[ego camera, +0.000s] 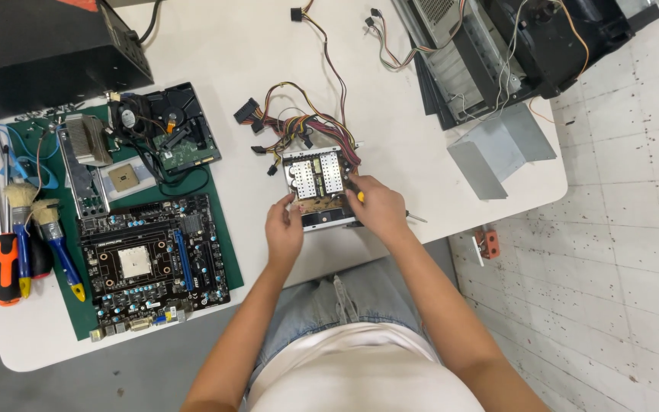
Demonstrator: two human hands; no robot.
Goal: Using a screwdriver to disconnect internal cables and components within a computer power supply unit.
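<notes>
The person sits at the near edge of a white table point(390, 114), both hands on an opened power supply unit point(316, 187) that lies close to that edge, about midway along it. The left hand point(284, 229) clasps the unit's near left corner, fingers curled around its metal frame. The right hand point(377, 207) is closed on a screwdriver point(409, 217), its yellow grip peeping out between the fingers and its metal shaft poking past the hand to the right; the hand rests against the unit's right side.

A bundle of coloured cables point(299, 122) spills from the far side of the unit and fans out toward the middle of the table, so the space just beyond the hands is cluttered. To the left, on a green mat point(223, 221), lies a black motherboard point(154, 259), with a hard drive point(184, 133), a heatsink point(85, 139) and a small processor chip point(123, 179) beyond it. Brushes point(40, 221) and an orange-handled screwdriver point(7, 267) lie at the table's left edge. At the far right corner stands an open computer case point(512, 46), with a bent grey metal cover point(501, 149) just in front of it.
</notes>
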